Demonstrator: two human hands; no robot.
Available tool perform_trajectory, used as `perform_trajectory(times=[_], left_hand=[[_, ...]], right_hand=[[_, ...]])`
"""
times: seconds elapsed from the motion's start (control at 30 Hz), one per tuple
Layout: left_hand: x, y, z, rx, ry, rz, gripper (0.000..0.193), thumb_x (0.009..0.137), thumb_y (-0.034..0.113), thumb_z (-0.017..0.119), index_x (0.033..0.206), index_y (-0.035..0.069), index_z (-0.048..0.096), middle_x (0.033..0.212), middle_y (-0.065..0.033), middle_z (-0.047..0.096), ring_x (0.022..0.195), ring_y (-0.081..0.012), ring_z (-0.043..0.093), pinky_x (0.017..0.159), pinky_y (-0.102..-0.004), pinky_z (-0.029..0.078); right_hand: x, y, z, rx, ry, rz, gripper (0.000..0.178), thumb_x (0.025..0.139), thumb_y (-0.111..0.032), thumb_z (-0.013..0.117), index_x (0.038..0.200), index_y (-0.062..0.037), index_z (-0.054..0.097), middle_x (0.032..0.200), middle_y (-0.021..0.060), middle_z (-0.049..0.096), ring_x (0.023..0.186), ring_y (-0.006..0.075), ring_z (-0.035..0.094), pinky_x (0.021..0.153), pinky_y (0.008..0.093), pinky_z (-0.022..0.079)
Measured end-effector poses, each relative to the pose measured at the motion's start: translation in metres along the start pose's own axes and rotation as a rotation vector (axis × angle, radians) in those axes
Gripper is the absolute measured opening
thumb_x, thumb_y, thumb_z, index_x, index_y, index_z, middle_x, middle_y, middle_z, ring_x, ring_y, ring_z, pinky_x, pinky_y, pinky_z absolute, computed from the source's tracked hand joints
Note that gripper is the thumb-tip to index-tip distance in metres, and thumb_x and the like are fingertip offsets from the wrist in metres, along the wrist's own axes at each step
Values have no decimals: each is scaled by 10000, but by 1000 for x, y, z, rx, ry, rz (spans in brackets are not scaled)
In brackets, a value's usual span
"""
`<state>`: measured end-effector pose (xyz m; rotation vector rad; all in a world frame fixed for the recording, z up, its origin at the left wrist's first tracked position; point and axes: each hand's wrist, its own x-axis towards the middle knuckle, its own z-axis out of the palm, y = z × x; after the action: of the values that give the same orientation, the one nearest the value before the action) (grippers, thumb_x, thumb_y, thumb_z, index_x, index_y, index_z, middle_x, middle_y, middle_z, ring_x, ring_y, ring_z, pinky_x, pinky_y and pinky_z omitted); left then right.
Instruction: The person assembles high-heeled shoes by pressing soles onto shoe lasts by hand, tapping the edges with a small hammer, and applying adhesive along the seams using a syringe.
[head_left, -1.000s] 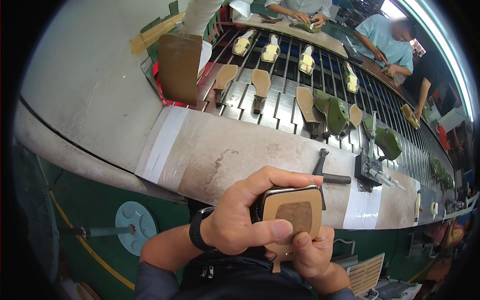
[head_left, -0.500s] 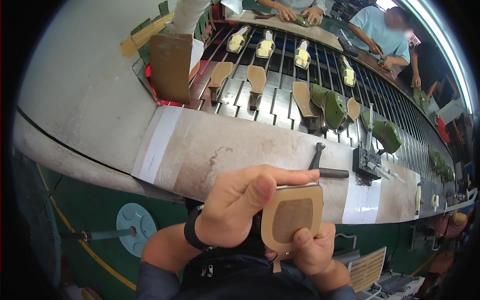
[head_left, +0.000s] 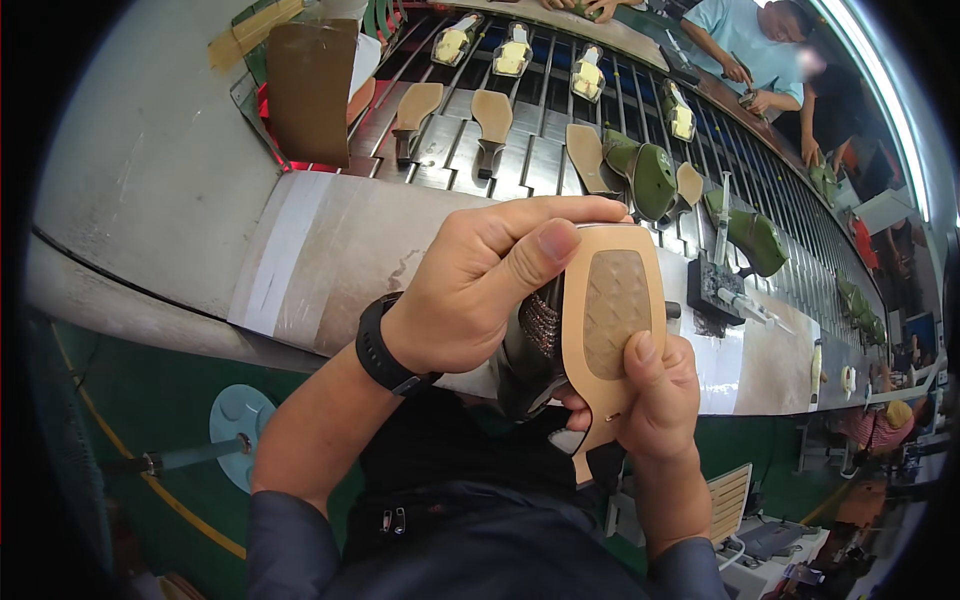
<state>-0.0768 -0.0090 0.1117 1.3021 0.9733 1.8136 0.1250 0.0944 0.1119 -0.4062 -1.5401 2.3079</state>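
Head view only. One high-heeled shoe (head_left: 600, 330) in hand, tan sole up, quilted brown patch on the forepart, heel pointing down toward the body. It sits in front of the chest, above the near edge of the workbench (head_left: 340, 250).

Counts on the slatted conveyor (head_left: 520, 150): three tan soles on stands (head_left: 492, 115) in the near row, four pale yellowish lasts (head_left: 514, 55) in the far row, at least three green shoe uppers (head_left: 655, 180) to the right. One cardboard sheet (head_left: 310, 85) standing at the left. One metal fixture (head_left: 715, 290) on the bench right of the shoe. Two other people (head_left: 760, 50) at the far side of the line.

Left hand (head_left: 480, 290): wraps over the shoe's top and side, thumb lying across the toe edge, black wristband (head_left: 385, 345) on the wrist. Clenched on the shoe. Right hand (head_left: 655, 400): under the shoe, thumb pressed on the sole below the patch, fingers closed round the heel end.

Versus 0.5 s ago: shoe raised closer to the camera, sole turned more squarely upward; both hands keep the same hold.
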Motion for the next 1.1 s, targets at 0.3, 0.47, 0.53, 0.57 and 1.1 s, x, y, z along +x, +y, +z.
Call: perform_trajectory(times=[0.3, 0.47, 0.53, 0.57, 1.1], left_hand=[[-11, 10, -2, -16, -55, -23, 598, 1088, 243, 588, 1559, -82, 412, 1565, -222, 517, 1414, -250, 539, 1178, -382, 425], [-23, 16, -10, 140, -123, -26, 705, 1052, 259, 642, 1599, -67, 341, 1638, -250, 418, 1498, -287, 451, 1234, -419, 354], [-35, 17, -2, 117, -84, 16, 641, 1070, 319, 617, 1554, -58, 431, 1601, -282, 462, 1459, -302, 507, 1205, -424, 400], [-42, 20, 1, 152, -47, 39, 603, 1081, 339, 597, 1517, -61, 481, 1547, -290, 519, 1401, -314, 564, 1163, -422, 448], [-84, 78, 27, 296, 328, -61, 104, 941, 10, 671, 990, 3, 580, 1061, -290, 746, 1026, -344, 772, 1074, -516, 545]], right_hand=[[2, -1, 5, -90, 7, -37, 485, 1130, -352, 516, 1200, 113, 636, 914, 209, 749, 702, 222, 751, 627, 310, 646], [-11, 1, 16, -178, 24, -45, 518, 1139, -367, 482, 1194, 122, 644, 933, 210, 759, 722, 221, 756, 646, 325, 653], [-23, 6, 20, -168, -37, -73, 534, 1146, -362, 452, 1156, 124, 674, 943, 210, 768, 747, 218, 763, 661, 329, 648], [-26, 12, 25, -211, -24, -139, 496, 1144, -315, 461, 1059, 89, 736, 875, 159, 782, 716, 189, 759, 634, 296, 619], [-38, 34, 62, -594, -164, -305, 235, 1027, -179, 691, 860, -17, 726, 627, 97, 625, 504, 256, 620, 487, 354, 479]])
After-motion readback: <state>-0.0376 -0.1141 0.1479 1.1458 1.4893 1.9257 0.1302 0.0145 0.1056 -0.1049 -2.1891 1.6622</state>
